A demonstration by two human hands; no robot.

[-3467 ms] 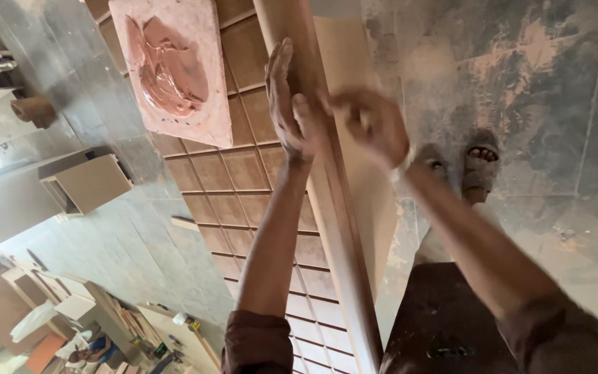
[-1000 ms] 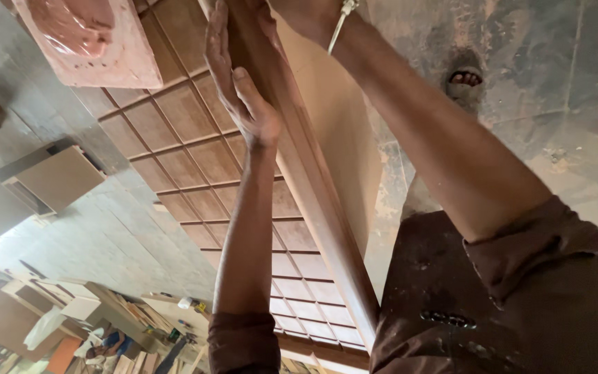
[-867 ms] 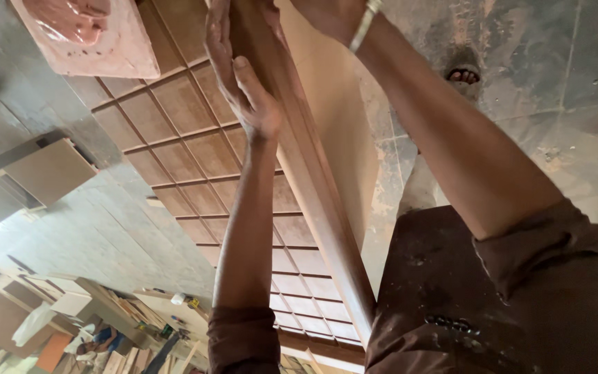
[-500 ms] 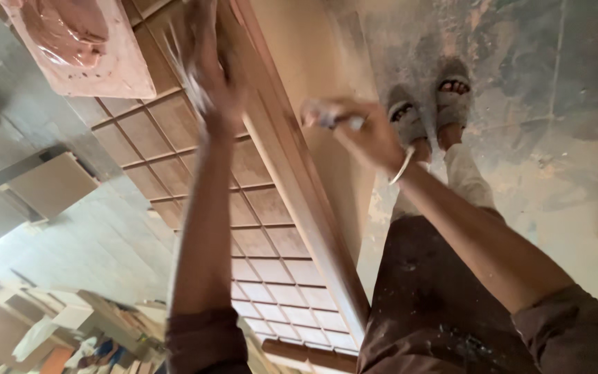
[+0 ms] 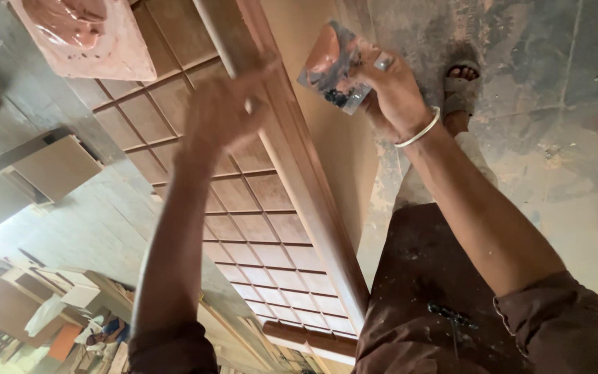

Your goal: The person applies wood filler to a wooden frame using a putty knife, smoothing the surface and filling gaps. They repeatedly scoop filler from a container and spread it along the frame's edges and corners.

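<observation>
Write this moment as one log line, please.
left hand: resting on wooden door frame | right hand: holding smeared flat scraper, lifted off wood | tub of paste: on door

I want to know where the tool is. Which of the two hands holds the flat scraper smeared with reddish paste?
The right hand, the one with a bangle, holds the scraper. The left hand holds nothing and rests on the wooden frame.

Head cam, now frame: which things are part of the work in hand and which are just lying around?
In use:
- left hand on the wooden panel's edge
- right hand gripping a smeared flat scraper
- gridded wooden panel

Lying about:
- pinkish tray
- box-like board piece
- stacked boards
</observation>
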